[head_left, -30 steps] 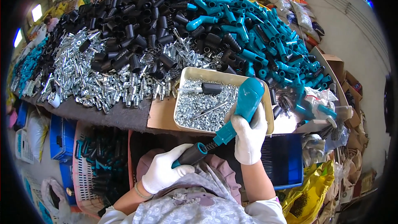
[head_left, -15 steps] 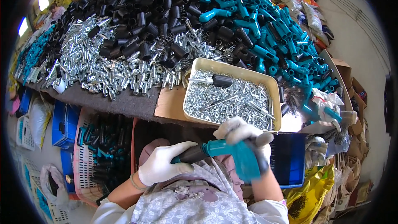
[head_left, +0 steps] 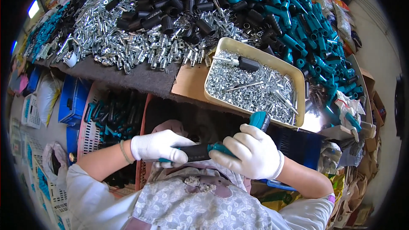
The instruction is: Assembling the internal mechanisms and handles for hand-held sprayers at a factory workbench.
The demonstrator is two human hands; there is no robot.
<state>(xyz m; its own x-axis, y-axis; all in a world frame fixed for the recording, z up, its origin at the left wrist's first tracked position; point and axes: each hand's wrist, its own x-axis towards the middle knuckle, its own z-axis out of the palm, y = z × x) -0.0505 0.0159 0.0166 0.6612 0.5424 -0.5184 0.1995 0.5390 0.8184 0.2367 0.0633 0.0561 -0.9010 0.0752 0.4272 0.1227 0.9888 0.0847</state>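
Teal-and-black tubular piece, one: lower centre of the frame, lying crosswise above your patterned apron, its teal head up at the right. Your left hand, gloved: fingers wrapped round the black end, holding it. Your right hand, gloved: fingers closed over the teal section, thumb side toward the left hand; the joint between the sections is partly covered, so its seating cannot be told. Risks, as judged: a twist off the line of the piece could let the sections skew or part; smooth glove cloth on smooth plastic could slip; an upward swing of the teal head could knock the cream tray, whose lower rim it overlaps in view, contact uncertain, and spill the small metal parts. Edges: the dark table cover ends just above your hands, with a cardboard sheet beside the tray; a pink basket stands at lower left, a blue bin at lower right. Room: most over your lap, little upward. Beyond: metal fittings upper left, black sleeves top centre, teal housings upper right, all heaped.
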